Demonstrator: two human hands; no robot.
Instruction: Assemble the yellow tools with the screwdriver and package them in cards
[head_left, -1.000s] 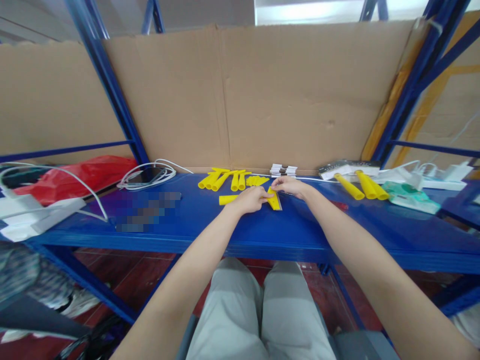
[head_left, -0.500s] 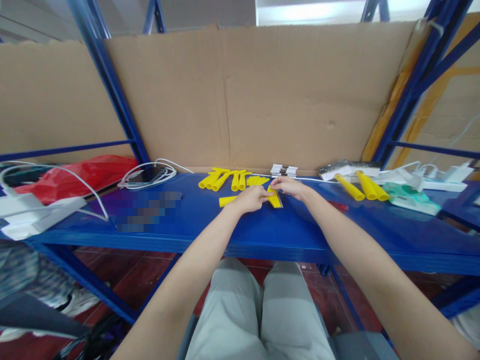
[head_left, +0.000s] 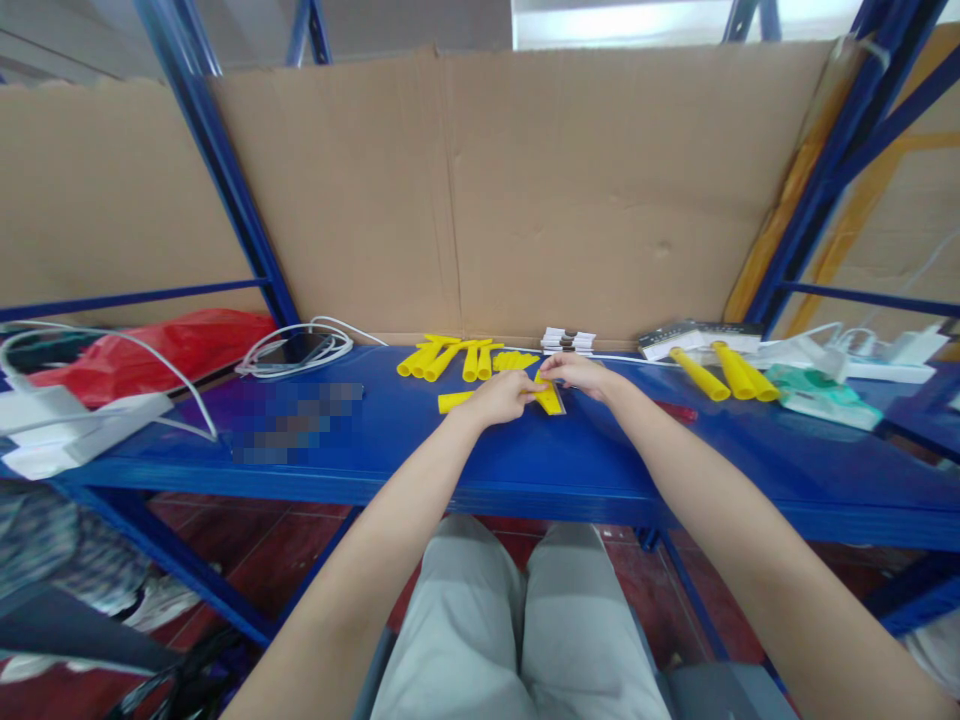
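Note:
A yellow scraper [head_left: 550, 401] with a round handle and a flat, flared head is held just above the blue shelf. A thin greyish strip runs along the head's right edge. My left hand [head_left: 501, 398] is closed around it, and the handle's end [head_left: 453, 402] sticks out to the left. At the head's upper edge, the fingers of my right hand [head_left: 576, 374] are pinched together; whether a small part is also between them is hidden. Behind my hands lie several yellow handled pieces [head_left: 439, 360], small flat yellow pieces [head_left: 514, 361] and banded white packs [head_left: 568, 341].
Three yellow tubes [head_left: 724, 374], a green-and-white packet [head_left: 823, 396] and a red object [head_left: 677, 411] lie to the right. Leftward are coiled white cable [head_left: 296, 350], a red bag [head_left: 169, 350] and a power strip [head_left: 82, 430]. Cardboard [head_left: 525, 200] walls the back.

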